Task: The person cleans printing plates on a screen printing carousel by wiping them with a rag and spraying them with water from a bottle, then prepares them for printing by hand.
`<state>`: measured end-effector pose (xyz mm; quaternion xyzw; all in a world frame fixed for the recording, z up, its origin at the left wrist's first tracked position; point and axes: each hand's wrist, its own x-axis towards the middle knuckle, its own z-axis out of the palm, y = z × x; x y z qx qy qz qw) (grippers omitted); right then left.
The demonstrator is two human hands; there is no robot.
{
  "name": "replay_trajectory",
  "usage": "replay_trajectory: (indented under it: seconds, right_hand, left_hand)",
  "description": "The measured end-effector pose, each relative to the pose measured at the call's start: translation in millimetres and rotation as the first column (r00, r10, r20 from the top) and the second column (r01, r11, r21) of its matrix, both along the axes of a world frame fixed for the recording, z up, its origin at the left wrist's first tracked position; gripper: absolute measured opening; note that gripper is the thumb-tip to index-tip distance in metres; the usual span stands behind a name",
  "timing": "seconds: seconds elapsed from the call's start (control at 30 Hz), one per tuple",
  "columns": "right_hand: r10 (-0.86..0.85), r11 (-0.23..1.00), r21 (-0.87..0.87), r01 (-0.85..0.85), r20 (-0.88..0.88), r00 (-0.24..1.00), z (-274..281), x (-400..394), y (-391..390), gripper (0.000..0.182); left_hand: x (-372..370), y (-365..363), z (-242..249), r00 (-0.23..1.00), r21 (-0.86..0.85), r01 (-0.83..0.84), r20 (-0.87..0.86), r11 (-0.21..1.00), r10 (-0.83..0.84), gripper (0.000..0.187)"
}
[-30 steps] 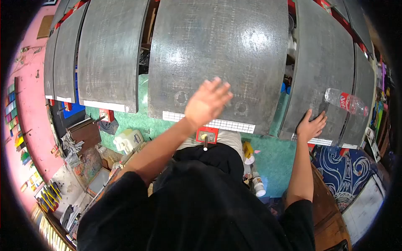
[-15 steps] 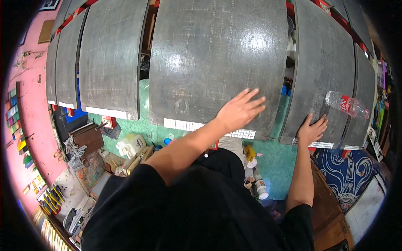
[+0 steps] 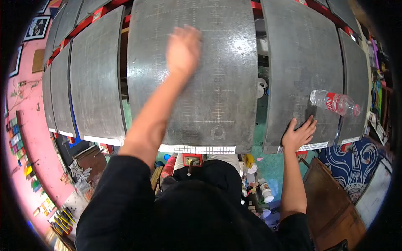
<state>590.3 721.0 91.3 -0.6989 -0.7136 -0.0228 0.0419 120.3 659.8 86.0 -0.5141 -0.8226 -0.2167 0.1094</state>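
A wide dark grey panel (image 3: pixel 234 96) with faint white line marks fills the middle. My left hand (image 3: pixel 183 50) is over its upper part, arm stretched out, palm down. Motion blurs it, but the fingers look extended with nothing held. My right hand (image 3: pixel 299 136) lies open, fingers spread, on the neighbouring grey panel (image 3: pixel 305 54) near its lower edge. Just beyond it, a clear plastic bottle (image 3: pixel 335 102) with a red label rests on its side across two panels. White gridded strips (image 3: pixel 197 149) run along the panels' near edges.
More grey panels (image 3: pixel 94 83) stand on both sides with narrow gaps between them, on a red frame (image 3: pixel 113 7). Below are a white plastic container (image 3: pixel 266 192), a wooden board (image 3: pixel 324 201) and a blue patterned cloth (image 3: pixel 351 163). A pink wall (image 3: pixel 31 134) is at left.
My left hand has moved from the middle panel's lower right to its upper part. The view has shifted. My right hand stays on the same panel near the bottle.
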Motion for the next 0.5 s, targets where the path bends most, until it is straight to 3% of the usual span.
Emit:
replay_trajectory:
  seconds: [0.03,0.07,0.13,0.17,0.2,0.23,0.3,0.4,0.5]
  right_hand:
    - [0.007,1.000,-0.011,-0.007,0.002,1.000,1.5,1.1,-0.1,0.080]
    - [0.012,1.000,-0.014,-0.012,-0.004,1.000,2.7,1.1,-0.2,0.081]
    - [0.003,1.000,-0.017,-0.003,-0.006,1.000,6.1,1.6,-1.8,0.081]
    - [0.013,1.000,-0.025,-0.013,-0.011,1.000,6.1,-0.4,-0.4,0.081]
    - [0.017,0.999,-0.029,-0.018,-0.020,1.000,7.9,-1.1,-0.2,0.083]
    - [0.007,1.000,-0.017,-0.008,-0.034,0.999,7.9,-1.4,-0.6,0.083]
    - [0.020,0.999,-0.028,-0.020,-0.005,1.000,7.4,0.2,1.1,0.084]
    - [0.015,0.998,-0.056,-0.017,-0.031,0.999,17.0,-3.7,1.0,0.086]
    - [0.023,0.997,-0.071,-0.027,-0.058,0.998,20.1,-7.0,5.3,0.088]
  left_hand:
    - [54.1,-2.7,-5.9,0.984,-0.031,0.167,0.058,0.985,-0.165,0.035]
    - [108.5,-18.7,11.1,0.933,-0.193,0.359,0.040,0.913,-0.358,0.038]
    - [182.5,-65.6,16.4,0.735,-0.145,0.647,0.380,0.749,-0.561,0.041]
    - [195.6,-86.6,18.3,0.656,-0.094,0.727,0.386,0.680,-0.648,0.045]
    - [188.7,-92.8,22.2,0.596,-0.026,0.743,0.481,0.669,-0.643,0.045]
    - [174.5,-82.2,22.2,0.596,-0.028,0.749,0.465,0.662,-0.655,0.045]
    - [145.7,-47.4,21.3,0.651,-0.143,0.734,0.423,0.663,-0.630,0.047]
    - [77.0,63.5,19.0,0.837,-0.132,0.537,0.207,0.833,-0.507,0.046]
    - [4.4,183.5,4.8,0.919,-0.100,0.394,0.066,0.914,-0.389,0.043]
